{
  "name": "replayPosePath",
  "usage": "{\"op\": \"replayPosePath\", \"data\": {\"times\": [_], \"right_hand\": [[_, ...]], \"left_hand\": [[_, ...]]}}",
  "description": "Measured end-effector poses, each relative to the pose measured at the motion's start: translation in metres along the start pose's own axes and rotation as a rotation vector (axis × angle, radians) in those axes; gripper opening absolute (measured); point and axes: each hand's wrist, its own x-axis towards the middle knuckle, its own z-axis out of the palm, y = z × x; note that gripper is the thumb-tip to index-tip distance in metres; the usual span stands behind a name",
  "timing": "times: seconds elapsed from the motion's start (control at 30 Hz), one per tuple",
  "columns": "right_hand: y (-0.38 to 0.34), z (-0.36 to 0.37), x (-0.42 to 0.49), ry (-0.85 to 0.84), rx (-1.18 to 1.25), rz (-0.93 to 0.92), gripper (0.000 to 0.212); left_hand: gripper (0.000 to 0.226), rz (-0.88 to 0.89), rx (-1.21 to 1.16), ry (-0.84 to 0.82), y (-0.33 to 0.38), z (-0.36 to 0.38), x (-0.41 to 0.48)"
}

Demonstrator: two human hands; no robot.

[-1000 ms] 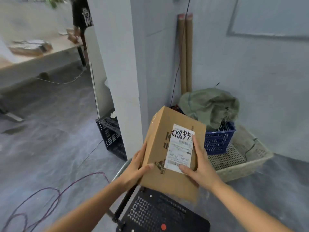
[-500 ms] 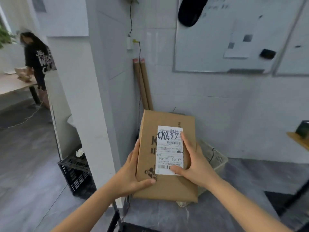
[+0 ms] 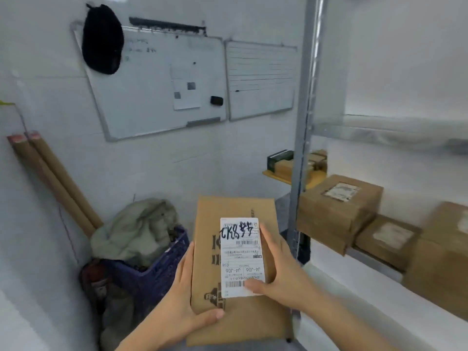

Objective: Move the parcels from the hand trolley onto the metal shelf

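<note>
I have my left hand (image 3: 188, 302) clamped on the near-left edge of the parcel (image 3: 235, 269) and my right hand (image 3: 281, 274) pressed across its label. Its long axis points away from me. The metal shelf (image 3: 301, 153), already stocked, lies to the right, nearer my right hand.

Parcel (image 3: 235, 252): plain brown cardboard, dark brown print partly showing. Its label (image 3: 240, 257): white, black barcodes and fine print, black handwritten marker scrawl across the top. Parcels on the metal shelf (image 3: 336, 211): same brown, pale worn labels. Shelf post (image 3: 302, 138): light grey metal. Crate (image 3: 154, 269): dark blue lattice. Bundle of cloth (image 3: 136, 231) on it: faded olive green. Two tubes (image 3: 55, 183): tan with red ends. Whiteboards (image 3: 157, 82): white, silver-framed; the right one ruled with dark lines. Cap (image 3: 102, 39): black. Wall (image 3: 50, 153): white.
</note>
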Motion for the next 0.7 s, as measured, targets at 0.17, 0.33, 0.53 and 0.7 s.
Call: {"op": "replayPosePath", "data": {"times": [0.17, 0.33, 0.53, 0.7], "right_hand": [[0.034, -0.044, -0.088, 0.211, -0.067, 0.205, 0.113], [0.048, -0.094, -0.177, 0.416, -0.121, 0.333, 0.109], [0.051, -0.153, -0.293, 0.607, -0.182, 0.520, 0.109], [0.053, -0.193, -0.400, 0.717, -0.250, 0.646, 0.111]], "left_hand": [[0.135, 0.156, -0.029, -0.246, 0.047, 0.062, 0.024], [0.114, 0.402, -0.148, -0.442, 0.119, 0.120, 0.045], [0.125, 0.582, -0.146, -0.625, 0.214, 0.194, 0.027], [0.130, 0.693, -0.158, -0.694, 0.290, 0.265, -0.010]]}}
